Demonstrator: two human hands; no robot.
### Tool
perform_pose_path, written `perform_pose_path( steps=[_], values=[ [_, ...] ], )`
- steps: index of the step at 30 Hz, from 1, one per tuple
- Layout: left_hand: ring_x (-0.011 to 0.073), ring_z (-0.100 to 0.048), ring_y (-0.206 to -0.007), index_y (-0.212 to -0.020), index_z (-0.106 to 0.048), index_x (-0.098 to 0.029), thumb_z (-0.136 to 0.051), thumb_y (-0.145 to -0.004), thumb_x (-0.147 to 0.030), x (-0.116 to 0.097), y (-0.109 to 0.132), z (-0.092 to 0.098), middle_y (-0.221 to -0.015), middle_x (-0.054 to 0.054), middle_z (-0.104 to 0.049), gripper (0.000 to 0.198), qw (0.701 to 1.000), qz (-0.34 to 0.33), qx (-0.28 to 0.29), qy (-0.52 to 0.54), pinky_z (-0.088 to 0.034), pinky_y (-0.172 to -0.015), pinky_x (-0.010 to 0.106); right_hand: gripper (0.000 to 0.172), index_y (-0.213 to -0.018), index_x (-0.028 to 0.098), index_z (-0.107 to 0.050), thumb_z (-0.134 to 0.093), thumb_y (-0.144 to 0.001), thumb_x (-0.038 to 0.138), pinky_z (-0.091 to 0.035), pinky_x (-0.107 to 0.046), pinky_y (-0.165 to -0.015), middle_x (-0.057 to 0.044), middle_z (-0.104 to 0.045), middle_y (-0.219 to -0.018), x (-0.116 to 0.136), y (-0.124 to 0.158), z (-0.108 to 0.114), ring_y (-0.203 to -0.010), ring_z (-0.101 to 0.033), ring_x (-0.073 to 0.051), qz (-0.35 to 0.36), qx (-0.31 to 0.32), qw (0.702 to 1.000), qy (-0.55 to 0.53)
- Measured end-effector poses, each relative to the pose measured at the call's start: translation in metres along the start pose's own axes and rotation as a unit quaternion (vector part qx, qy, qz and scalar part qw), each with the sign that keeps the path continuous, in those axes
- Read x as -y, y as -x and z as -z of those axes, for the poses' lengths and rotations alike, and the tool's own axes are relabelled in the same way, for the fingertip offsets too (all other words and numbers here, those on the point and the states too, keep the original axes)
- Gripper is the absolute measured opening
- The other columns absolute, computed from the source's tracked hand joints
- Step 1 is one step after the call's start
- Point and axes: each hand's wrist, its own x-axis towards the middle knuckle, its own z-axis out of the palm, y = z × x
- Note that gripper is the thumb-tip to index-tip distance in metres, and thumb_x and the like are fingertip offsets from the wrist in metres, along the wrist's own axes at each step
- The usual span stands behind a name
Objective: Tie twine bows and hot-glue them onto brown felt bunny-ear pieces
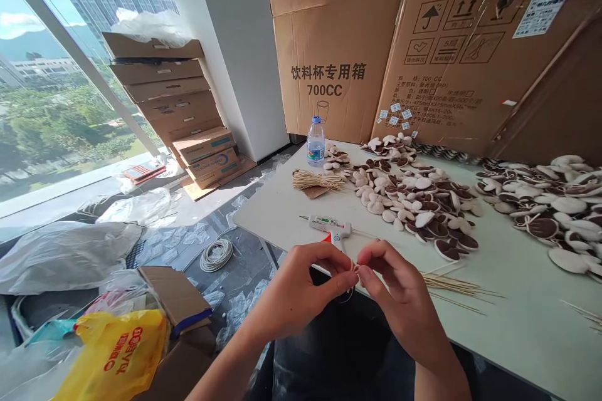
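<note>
My left hand and my right hand meet in front of me at the near edge of the white table. Both pinch a small piece of tan twine between thumb and fingertips; a thin loop hangs below it. Just beyond my hands a white and orange glue gun lies on the table. A bundle of the same twine lies further back. Thin wooden sticks lie to the right of my right hand.
Piles of white and brown mushroom-shaped pieces cover the table's middle and right. A water bottle stands at the back by large cardboard boxes. Left, the floor holds stacked boxes, plastic bags, a yellow bag and a cable coil.
</note>
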Motion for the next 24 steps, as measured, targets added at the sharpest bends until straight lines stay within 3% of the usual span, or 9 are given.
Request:
perform_pose_path(
  steps=[3, 6, 14, 24],
  values=[
    [0.0205, -0.072, -0.089, -0.093, -0.084, -0.022, -0.079, -0.099, -0.035, 0.000, 0.000, 0.001, -0.089, 0.002, -0.081, 0.015, 1.000, 0.003, -0.008, -0.022, -0.055, -0.087, 0.030, 0.016, -0.107, 0.026, -0.071, -0.067, -0.110, 0.041, -0.058, -0.030, -0.082, -0.003, -0.069, -0.098, 0.002, -0.001, 0.002, -0.093, -0.068, -0.022, -0.005, 0.024, 1.000, 0.014],
    [0.0214, -0.072, -0.088, -0.091, -0.084, -0.021, -0.079, -0.098, -0.035, 0.000, 0.000, 0.001, -0.086, 0.002, -0.081, 0.016, 0.999, 0.009, -0.009, -0.033, -0.055, -0.088, 0.031, 0.020, -0.099, 0.026, -0.073, -0.067, -0.111, 0.041, -0.056, -0.029, -0.081, -0.002, -0.069, -0.092, 0.002, -0.003, 0.004, -0.087, -0.065, -0.020, 0.000, 0.030, 1.000, 0.010],
    [0.0180, -0.071, -0.085, -0.087, -0.077, -0.021, -0.077, -0.099, -0.030, -0.004, 0.000, -0.006, -0.085, -0.001, -0.078, 0.016, 1.000, -0.019, -0.018, -0.013, -0.052, -0.084, 0.028, 0.024, -0.099, 0.026, -0.063, -0.062, -0.113, 0.045, -0.052, -0.026, -0.073, 0.002, -0.060, -0.086, -0.004, 0.000, -0.007, -0.078, -0.059, -0.017, -0.013, -0.018, 0.999, -0.033],
    [0.0161, -0.070, -0.081, -0.080, -0.073, -0.021, -0.078, -0.096, -0.022, -0.007, -0.001, -0.009, -0.081, -0.002, -0.077, 0.017, 0.998, -0.049, -0.049, 0.013, -0.051, -0.082, 0.027, 0.021, -0.100, 0.028, -0.064, -0.065, -0.112, 0.044, -0.050, -0.021, -0.067, 0.004, -0.058, -0.086, -0.005, -0.002, -0.022, -0.074, -0.056, -0.013, 0.007, -0.079, 0.993, -0.088]
  ],
)
